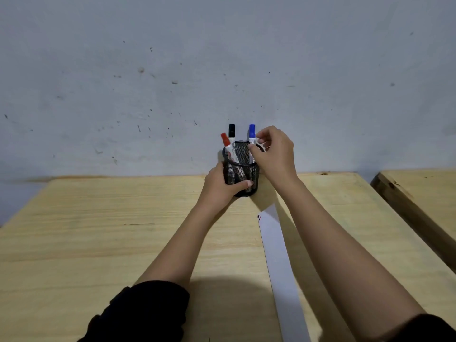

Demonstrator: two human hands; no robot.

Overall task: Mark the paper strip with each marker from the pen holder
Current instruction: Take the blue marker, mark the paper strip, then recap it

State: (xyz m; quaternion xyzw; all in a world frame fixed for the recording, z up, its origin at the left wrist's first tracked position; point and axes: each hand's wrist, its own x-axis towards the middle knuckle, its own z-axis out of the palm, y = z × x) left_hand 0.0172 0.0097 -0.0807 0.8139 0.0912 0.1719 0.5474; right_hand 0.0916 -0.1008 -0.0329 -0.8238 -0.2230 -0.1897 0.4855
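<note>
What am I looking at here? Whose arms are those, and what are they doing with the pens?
There is no machine here. A person wears a camera on their head, so this one picture looks forward and down at their own two arms, like your view of your own hands.

They sit at a wooden table against a grey wall. Near the wall stands a black mesh pen holder. The left hand wraps around it to keep it steady. Three markers stick out: a red marker, a black marker and a blue marker. The right hand pinches the blue one just below its cap.

A long white paper strip lies on the table, partly under the right arm. Its far end shows small marks, one of them red.
</note>
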